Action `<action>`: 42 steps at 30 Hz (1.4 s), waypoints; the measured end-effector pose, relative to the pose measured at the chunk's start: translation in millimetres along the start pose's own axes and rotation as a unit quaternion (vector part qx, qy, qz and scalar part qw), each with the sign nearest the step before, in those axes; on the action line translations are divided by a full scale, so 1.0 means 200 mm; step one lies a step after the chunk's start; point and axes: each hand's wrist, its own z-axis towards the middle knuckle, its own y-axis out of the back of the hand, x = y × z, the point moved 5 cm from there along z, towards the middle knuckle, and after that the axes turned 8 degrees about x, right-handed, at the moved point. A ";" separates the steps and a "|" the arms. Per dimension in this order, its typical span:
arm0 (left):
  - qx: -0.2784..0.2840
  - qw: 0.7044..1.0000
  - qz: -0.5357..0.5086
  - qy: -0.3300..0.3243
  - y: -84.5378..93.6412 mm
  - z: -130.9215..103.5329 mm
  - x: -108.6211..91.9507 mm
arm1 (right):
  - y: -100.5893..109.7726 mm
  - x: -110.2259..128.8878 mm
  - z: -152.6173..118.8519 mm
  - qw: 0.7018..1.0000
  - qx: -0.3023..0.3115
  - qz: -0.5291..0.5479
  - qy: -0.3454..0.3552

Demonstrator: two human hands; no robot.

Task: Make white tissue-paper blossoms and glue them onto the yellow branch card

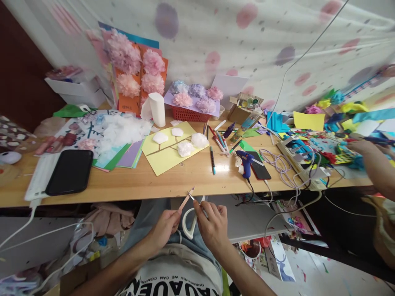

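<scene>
In front of my lap, just below the table edge, my left hand [165, 228] pinches a thin tan pencil-like stick [184, 203], which slants up with a darker tip. My right hand [212, 222] is closed on a pair of scissors with white handle loops [188, 231], held near the blades. A metal blade point meets the stick close to its tip. On the table ahead lies a yellow sheet [163, 162] with a brown drawn branch, white paper shapes and white cotton puffs [185, 149].
A black phone [70, 172] lies left. Cotton fluff [121, 130] sits behind coloured paper. A marker [212, 160], a blue glue gun [245, 163] and tangled cables [279, 168] lie right. Paper flowers on a red basket [191, 114] stand behind. Another person's arm [375, 164] reaches in from the right.
</scene>
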 end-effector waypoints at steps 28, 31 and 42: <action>0.045 0.999 0.026 0.005 0.11 -0.07 -0.02 | 0.02 -0.04 0.05 0.999 -0.030 -0.012 -0.033; 0.034 0.999 0.022 0.001 0.11 -0.08 -0.03 | 0.03 -0.04 0.05 0.999 -0.036 -0.009 -0.032; 0.014 0.992 0.126 -0.003 0.18 -0.14 -0.06 | 0.03 -0.03 0.04 0.997 -0.054 0.025 -0.057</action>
